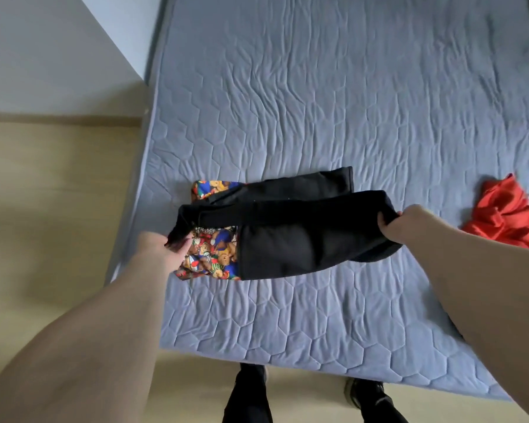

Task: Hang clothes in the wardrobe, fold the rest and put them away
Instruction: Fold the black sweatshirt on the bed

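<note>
1. Left hand [162,250]: the grip is clenched on one end of the black garment [287,230], fingers curled round a bunched corner of the cloth.
2. Right hand [394,225]: the grip is likewise clenched on the opposite end of the same garment, the fabric gathered over the knuckles.
3. Between the two grips the black garment runs in a doubled band, held taut and slightly raised. Judgement: the tension is there to keep the fold edges aligned before the piece is laid flat.
4. Directly beneath the span, and just beside the left grip, lies a folded bear-print garment [209,254] on the bed [318,102]. The lower flap of the black garment rests across its right part. Judgement: the black piece is being stacked onto an existing folded pile.
5. Well apart from the right grip, further out on that side, a red garment [507,218] lies crumpled on the bed, not yet folded.
6. Status, by judgement: the folding stage is in hand; one item appears folded, one is in fold, one is untouched. No wardrobe is in view.
7. Risk: releasing either grip early would let the doubled layers slip and spoil the fold.
</note>
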A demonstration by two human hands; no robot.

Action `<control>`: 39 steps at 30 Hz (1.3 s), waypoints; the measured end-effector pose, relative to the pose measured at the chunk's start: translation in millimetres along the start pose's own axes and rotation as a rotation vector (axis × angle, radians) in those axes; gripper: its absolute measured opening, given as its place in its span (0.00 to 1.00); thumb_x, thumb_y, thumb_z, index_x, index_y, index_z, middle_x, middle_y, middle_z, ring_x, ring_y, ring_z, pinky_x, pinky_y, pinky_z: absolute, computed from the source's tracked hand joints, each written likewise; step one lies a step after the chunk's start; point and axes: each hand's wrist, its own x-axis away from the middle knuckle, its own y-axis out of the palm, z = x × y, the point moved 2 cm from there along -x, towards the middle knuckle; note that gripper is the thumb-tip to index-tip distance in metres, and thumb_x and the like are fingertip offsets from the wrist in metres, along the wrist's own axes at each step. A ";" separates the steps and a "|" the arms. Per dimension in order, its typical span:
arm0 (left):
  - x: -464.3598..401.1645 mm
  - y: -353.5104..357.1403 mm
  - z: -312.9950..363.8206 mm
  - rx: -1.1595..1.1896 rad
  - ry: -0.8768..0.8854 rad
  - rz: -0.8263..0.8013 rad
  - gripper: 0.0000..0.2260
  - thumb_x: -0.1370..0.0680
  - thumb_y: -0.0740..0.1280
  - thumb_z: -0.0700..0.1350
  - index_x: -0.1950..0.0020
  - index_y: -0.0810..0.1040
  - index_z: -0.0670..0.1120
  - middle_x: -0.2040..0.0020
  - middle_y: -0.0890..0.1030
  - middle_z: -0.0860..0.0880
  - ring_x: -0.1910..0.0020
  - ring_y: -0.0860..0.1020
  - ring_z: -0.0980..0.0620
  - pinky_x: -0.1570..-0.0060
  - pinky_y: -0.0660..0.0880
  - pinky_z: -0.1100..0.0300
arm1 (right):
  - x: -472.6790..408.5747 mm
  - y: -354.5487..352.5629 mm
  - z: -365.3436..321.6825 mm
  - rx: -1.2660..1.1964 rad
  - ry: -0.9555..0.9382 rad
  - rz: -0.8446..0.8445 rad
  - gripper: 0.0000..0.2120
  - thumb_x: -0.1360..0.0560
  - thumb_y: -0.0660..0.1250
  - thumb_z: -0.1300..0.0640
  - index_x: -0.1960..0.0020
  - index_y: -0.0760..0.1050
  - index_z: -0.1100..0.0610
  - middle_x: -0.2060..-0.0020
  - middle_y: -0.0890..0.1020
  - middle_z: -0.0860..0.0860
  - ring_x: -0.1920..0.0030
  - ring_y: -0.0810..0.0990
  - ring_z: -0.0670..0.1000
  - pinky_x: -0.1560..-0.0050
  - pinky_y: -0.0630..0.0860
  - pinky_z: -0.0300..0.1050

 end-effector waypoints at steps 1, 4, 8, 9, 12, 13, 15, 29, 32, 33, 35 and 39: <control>-11.4 13.6 4.0 -0.035 0.011 0.008 0.20 0.19 0.43 0.36 0.31 0.65 0.32 0.32 0.72 0.38 0.34 0.73 0.42 0.35 0.71 0.52 | -11.5 7.9 -11.7 -0.026 -0.013 0.025 0.17 0.25 0.63 0.45 0.49 0.72 0.60 0.55 0.73 0.57 0.48 0.77 0.61 0.55 0.71 0.49; -42.5 46.1 7.8 -0.173 0.051 -0.035 0.22 0.20 0.41 0.32 0.27 0.59 0.32 0.26 0.64 0.38 0.27 0.64 0.45 0.27 0.60 0.55 | -37.7 27.0 -39.3 0.091 -0.024 0.048 0.25 0.23 0.58 0.41 0.48 0.68 0.65 0.63 0.72 0.56 0.59 0.76 0.57 0.67 0.66 0.43; -113.7 89.0 12.8 -0.314 0.123 -0.057 0.18 0.17 0.47 0.37 0.29 0.65 0.38 0.38 0.76 0.39 0.41 0.76 0.45 0.38 0.72 0.55 | -114.6 77.2 -60.9 -0.433 0.045 -0.066 0.12 0.20 0.60 0.59 0.60 0.66 0.64 0.62 0.70 0.59 0.73 0.71 0.48 0.76 0.68 0.33; -133.9 94.6 12.6 -0.454 0.182 0.017 0.14 0.16 0.53 0.40 0.33 0.70 0.39 0.50 0.79 0.40 0.54 0.79 0.45 0.50 0.77 0.56 | -137.8 92.4 -63.5 -0.572 0.034 -0.096 0.11 0.20 0.55 0.65 0.61 0.66 0.63 0.59 0.70 0.60 0.73 0.72 0.45 0.76 0.69 0.29; -192.8 103.9 17.3 -1.055 0.497 0.317 0.16 0.19 0.58 0.46 0.40 0.76 0.37 0.49 0.80 0.37 0.54 0.79 0.38 0.54 0.79 0.49 | -194.9 130.3 -60.8 -0.698 0.130 -0.012 0.09 0.21 0.55 0.66 0.56 0.72 0.62 0.60 0.77 0.54 0.69 0.75 0.47 0.67 0.77 0.36; -209.1 107.4 18.6 -1.187 0.587 0.371 0.18 0.18 0.56 0.47 0.39 0.76 0.36 0.42 0.78 0.35 0.46 0.77 0.35 0.44 0.75 0.45 | -207.4 136.9 -61.2 -0.626 0.094 0.067 0.08 0.22 0.57 0.64 0.54 0.74 0.63 0.64 0.77 0.53 0.70 0.75 0.49 0.71 0.75 0.40; -235.0 119.2 19.0 -1.237 0.661 0.422 0.18 0.18 0.53 0.47 0.37 0.74 0.36 0.37 0.74 0.33 0.37 0.72 0.33 0.35 0.66 0.42 | -229.7 146.0 -62.5 -0.496 -0.042 0.229 0.10 0.22 0.58 0.58 0.49 0.75 0.63 0.63 0.78 0.54 0.66 0.77 0.54 0.67 0.74 0.45; -209.2 183.0 -129.3 -1.658 1.761 -0.198 0.25 0.23 0.60 0.54 0.27 0.68 0.50 0.28 0.67 0.47 0.29 0.65 0.43 0.29 0.52 0.36 | -205.2 245.9 -31.8 0.714 -1.246 0.421 0.31 0.25 0.55 0.42 0.25 0.61 0.53 0.28 0.65 0.57 0.29 0.64 0.59 0.29 0.54 0.59; -208.9 175.6 -166.5 -1.787 1.806 -0.348 0.27 0.22 0.57 0.58 0.24 0.64 0.51 0.24 0.62 0.47 0.24 0.59 0.44 0.29 0.50 0.35 | -211.3 263.9 -11.4 0.900 -1.354 0.345 0.32 0.25 0.52 0.40 0.24 0.58 0.53 0.25 0.60 0.55 0.26 0.60 0.56 0.28 0.54 0.61; -217.6 170.0 -170.2 -1.816 1.785 -0.311 0.27 0.22 0.56 0.58 0.24 0.62 0.51 0.23 0.61 0.47 0.24 0.58 0.44 0.28 0.49 0.35 | -217.1 265.9 -4.4 0.904 -1.315 0.354 0.33 0.25 0.51 0.39 0.24 0.56 0.53 0.24 0.58 0.54 0.25 0.58 0.55 0.27 0.53 0.61; -240.6 153.1 -165.6 -1.884 1.734 -0.166 0.28 0.21 0.56 0.59 0.23 0.61 0.51 0.23 0.59 0.47 0.23 0.56 0.45 0.28 0.48 0.35 | -230.6 265.8 10.9 0.902 -1.240 0.375 0.34 0.25 0.50 0.37 0.24 0.55 0.53 0.24 0.57 0.53 0.25 0.55 0.55 0.26 0.50 0.60; -270.9 122.3 -155.0 -2.043 1.713 -0.067 0.28 0.20 0.54 0.59 0.22 0.58 0.49 0.22 0.57 0.48 0.23 0.53 0.44 0.29 0.52 0.35 | -247.3 260.2 50.2 0.965 -1.205 0.357 0.35 0.26 0.49 0.36 0.24 0.56 0.52 0.24 0.54 0.53 0.24 0.54 0.54 0.26 0.48 0.59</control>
